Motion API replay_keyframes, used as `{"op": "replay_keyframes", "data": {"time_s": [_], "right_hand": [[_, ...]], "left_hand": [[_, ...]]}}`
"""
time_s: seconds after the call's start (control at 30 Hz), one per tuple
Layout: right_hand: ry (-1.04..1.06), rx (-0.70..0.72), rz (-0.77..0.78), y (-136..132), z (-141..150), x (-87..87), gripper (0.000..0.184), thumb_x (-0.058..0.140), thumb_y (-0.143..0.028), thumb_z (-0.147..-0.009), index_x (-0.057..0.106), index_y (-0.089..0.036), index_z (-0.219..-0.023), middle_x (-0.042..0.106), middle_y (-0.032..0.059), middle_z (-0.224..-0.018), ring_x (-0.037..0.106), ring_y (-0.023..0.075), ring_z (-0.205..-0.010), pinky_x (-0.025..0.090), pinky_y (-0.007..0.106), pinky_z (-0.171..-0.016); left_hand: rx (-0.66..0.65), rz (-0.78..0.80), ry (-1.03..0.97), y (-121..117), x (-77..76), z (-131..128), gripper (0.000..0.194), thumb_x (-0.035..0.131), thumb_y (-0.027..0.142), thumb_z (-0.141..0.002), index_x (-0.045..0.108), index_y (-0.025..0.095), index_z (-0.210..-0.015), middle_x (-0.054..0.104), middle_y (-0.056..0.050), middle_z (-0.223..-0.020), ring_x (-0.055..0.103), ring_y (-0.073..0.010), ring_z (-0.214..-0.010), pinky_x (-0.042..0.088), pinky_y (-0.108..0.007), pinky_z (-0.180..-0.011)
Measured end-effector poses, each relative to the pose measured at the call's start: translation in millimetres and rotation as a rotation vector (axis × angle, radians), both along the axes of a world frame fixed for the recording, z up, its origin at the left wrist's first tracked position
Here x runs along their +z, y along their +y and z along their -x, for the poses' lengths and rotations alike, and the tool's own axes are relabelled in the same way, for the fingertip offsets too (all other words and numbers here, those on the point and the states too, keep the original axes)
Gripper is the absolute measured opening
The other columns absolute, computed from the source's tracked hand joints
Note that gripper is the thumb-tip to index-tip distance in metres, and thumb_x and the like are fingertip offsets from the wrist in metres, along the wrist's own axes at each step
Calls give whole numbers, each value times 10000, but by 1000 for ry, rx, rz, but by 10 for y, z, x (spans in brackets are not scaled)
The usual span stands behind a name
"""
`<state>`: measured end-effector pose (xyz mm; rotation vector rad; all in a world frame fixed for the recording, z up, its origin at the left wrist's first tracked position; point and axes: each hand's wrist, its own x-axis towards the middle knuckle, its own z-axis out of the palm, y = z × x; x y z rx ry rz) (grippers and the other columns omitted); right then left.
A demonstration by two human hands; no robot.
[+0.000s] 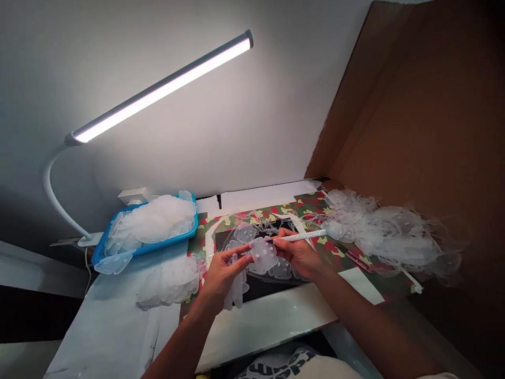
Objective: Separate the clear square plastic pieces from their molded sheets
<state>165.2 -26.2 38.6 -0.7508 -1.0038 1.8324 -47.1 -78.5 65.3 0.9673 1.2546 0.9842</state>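
My left hand [224, 271] pinches a translucent, frosted piece with small raised bumps [264, 256] by its left edge, above a black mat [252, 296]. Between the fingers of my right hand [300, 253] is a slim white-handled tool [303, 235], its dark tip close to the top right of the piece; the kind of tip cannot be made out. More frosted pieces [281, 268] lie on the mat behind and below my hands. Another frosted piece with finger-like lobes [237, 287] is just beside my left hand; whether that hand holds it too is unclear.
A blue tray [158, 246] heaped with frosted pieces [158, 218] stands at the left. Nearer lies a smaller pile [169, 281]. Clear stringy scraps [390, 231] are heaped at the right, near tweezers [357, 259] and a cardboard wall [418, 116]. A lit lamp [165, 87] hangs overhead.
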Motion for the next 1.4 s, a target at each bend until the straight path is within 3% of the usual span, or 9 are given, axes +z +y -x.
{"op": "replay_keyframes", "data": {"time_s": [0.13,0.4,0.67,1.0,1.1,1.17,1.27,1.33,1.4], "right_hand": [[14,2,44,-11,36,-6,350,798,-334,-725,481,-193,-682,672,1,-782,541,101,-629,430,229,-581],[12,8,61,-29,107,29,357,806,-336,-711,481,-192,-677,647,-15,-732,547,96,-623,459,225,-583],[-11,-18,78,-31,184,80,367,820,-333,-688,482,-189,-675,620,-28,-699,520,81,-595,447,196,-532],[-118,35,-68,-55,253,87,327,776,-390,-730,515,-193,-706,669,20,-861,613,133,-715,543,272,-621],[-215,26,-179,122,297,70,280,727,-392,-764,541,-186,-729,681,58,-987,660,184,-846,540,324,-722],[-314,-39,-262,319,342,-4,257,694,-374,-774,535,-182,-711,674,63,-1026,657,190,-881,515,324,-757],[-570,-20,-452,588,442,-179,197,642,-307,-770,525,-185,-670,667,37,-931,615,170,-819,465,302,-742],[-712,39,-593,688,523,-294,133,601,-257,-766,536,-189,-672,646,19,-838,575,164,-770,434,292,-719],[-767,57,-718,733,600,-376,107,573,-231,-765,534,-193,-673,615,14,-789,546,166,-755,416,291,-715]], "left_hand": [[-17,8,-10,-32,10,55,540,759,476,-701,730,134,-1118,753,-87,-848,554,-135,-619,302,-210,-504],[19,21,-109,0,-109,161,489,732,409,-720,720,139,-1127,768,-99,-886,610,-169,-766,380,-225,-624],[77,116,-208,49,-196,198,541,767,391,-652,711,111,-1111,744,-84,-805,424,-51,-418,280,-209,-433],[28,79,-257,131,-252,177,564,809,431,-619,668,129,-1074,706,-66,-797,620,-139,-607,421,-214,-545],[76,-49,1,187,-178,225,432,697,527,-720,642,160,-941,655,-16,-695,577,-136,-570,406,-223,-538],[86,-193,427,237,-138,260,368,597,542,-801,628,178,-845,612,-3,-641,577,-156,-591,394,-231,-543],[-6,-358,1166,290,-167,259,176,569,306,-845,650,207,-966,664,-41,-819,640,-202,-736,420,-253,-604],[-131,-387,1446,299,-252,224,430,509,132,-822,579,248,-1231,657,-87,-1111,668,-207,-789,448,-270,-622],[-284,-380,1567,296,-355,188,625,452,65,-806,454,265,-1399,519,-131,-1387,687,-209,-807,484,-297,-626]]}}
